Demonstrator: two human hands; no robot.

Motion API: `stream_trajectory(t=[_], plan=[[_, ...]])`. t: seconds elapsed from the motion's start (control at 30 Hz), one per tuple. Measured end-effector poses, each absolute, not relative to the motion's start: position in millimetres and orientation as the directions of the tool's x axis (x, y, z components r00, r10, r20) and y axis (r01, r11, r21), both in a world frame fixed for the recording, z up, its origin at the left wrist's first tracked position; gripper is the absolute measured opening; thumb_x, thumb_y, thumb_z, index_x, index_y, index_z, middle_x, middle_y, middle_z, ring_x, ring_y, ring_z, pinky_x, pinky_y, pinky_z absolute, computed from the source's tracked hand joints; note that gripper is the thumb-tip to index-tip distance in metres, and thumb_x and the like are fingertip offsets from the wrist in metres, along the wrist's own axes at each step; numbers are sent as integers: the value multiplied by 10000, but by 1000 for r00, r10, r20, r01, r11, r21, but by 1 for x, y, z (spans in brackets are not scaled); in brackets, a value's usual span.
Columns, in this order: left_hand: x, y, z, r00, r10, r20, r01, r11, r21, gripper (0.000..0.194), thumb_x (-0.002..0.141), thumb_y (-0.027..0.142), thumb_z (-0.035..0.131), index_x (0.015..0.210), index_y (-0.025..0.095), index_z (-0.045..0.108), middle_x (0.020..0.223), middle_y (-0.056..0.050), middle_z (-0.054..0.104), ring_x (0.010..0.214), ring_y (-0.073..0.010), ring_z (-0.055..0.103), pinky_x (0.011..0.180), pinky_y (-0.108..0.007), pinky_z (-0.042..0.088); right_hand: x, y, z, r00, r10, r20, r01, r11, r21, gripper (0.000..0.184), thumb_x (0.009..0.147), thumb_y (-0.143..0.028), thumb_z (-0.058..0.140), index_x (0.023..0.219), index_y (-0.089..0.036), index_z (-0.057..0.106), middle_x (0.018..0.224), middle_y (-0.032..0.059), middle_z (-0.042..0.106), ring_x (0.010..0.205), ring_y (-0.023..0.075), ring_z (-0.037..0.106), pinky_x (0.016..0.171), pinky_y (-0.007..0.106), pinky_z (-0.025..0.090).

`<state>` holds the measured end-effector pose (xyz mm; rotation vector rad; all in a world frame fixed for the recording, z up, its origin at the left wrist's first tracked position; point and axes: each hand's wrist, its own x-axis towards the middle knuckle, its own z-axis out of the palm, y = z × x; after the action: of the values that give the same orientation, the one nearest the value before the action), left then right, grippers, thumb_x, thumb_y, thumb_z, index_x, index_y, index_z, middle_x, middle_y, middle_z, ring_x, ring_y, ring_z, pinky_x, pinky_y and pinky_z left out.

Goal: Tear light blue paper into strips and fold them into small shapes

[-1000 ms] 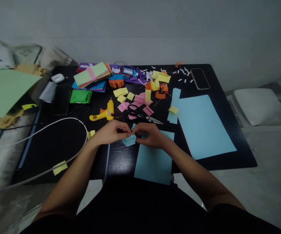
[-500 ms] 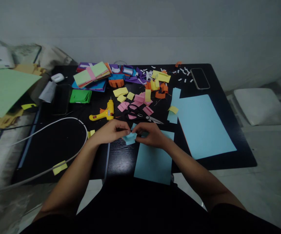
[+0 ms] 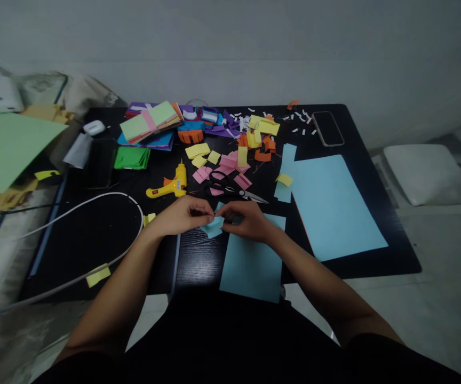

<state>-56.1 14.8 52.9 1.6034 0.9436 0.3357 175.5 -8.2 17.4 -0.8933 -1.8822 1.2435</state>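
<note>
Between my hands is a small piece of light blue paper (image 3: 213, 228), pinched from both sides above the black table. My left hand (image 3: 185, 215) grips its left part between thumb and fingers. From the other side, my right hand (image 3: 247, 220) pinches it with thumb and forefinger. Under my right hand lies a larger blue sheet (image 3: 252, 265). Just beyond my hands rest black-handled scissors (image 3: 250, 195), blades to the right. A yellow glue gun (image 3: 170, 183) lies past my left hand. The fingertips partly hide the pinched paper.
A big blue sheet (image 3: 338, 208) covers the table's right side, beside blue strips (image 3: 286, 165). Pink pieces (image 3: 234, 162), stacked coloured paper (image 3: 150, 124) and a phone (image 3: 328, 129) lie farther back. A white cable (image 3: 114, 196) loops at left.
The small blue paper has tilted slightly between my fingertips. Both hands stay almost in the same place, and everything else on the table is unchanged.
</note>
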Motion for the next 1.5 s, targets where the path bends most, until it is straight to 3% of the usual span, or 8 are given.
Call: stream_trajectory(t=[0.3,0.67,0.93,1.07,1.3,1.5], plan=[[-54,13,49,631,706,-321,364,95,927,243,839,379,764,833,140,725,721,-14,724,617,-114,628,593,-206,470,175,-8,15,-524,829,193,154,315,-936,203,798,-106,752,986,-184,753,802,3,746,717,136,706,708,249,586],[-53,12,53,683,677,-275,368,7,930,228,897,357,681,820,143,692,679,18,652,599,-100,562,565,-196,422,174,-8,13,-520,823,228,121,335,-935,211,821,-160,795,1021,-204,748,833,4,734,743,141,703,719,260,575],[-55,12,50,708,653,-271,375,-22,927,221,904,356,667,850,148,714,702,7,685,614,-108,592,584,-200,442,174,-7,13,-541,804,246,121,364,-924,163,859,-256,802,1004,-203,749,841,17,721,753,145,690,716,265,563],[-54,13,51,717,650,-254,367,-43,929,208,898,346,675,852,151,731,718,6,696,632,-109,593,593,-197,435,174,-7,14,-571,780,256,124,390,-913,130,857,-211,788,979,-205,743,874,24,701,758,141,667,712,262,546],[-56,15,53,658,718,-229,386,-59,921,354,983,421,580,803,151,720,683,-4,666,643,-128,595,611,-218,456,178,-5,24,-547,813,199,157,333,-930,141,820,-153,731,930,-197,655,913,24,669,783,145,642,736,274,543],[-61,13,64,625,766,-154,260,-18,965,220,954,260,553,1142,179,635,923,-34,713,797,-155,675,733,-261,536,178,-6,25,-511,848,141,149,249,-957,173,806,-181,721,925,-200,597,852,5,666,724,140,628,710,278,534]])
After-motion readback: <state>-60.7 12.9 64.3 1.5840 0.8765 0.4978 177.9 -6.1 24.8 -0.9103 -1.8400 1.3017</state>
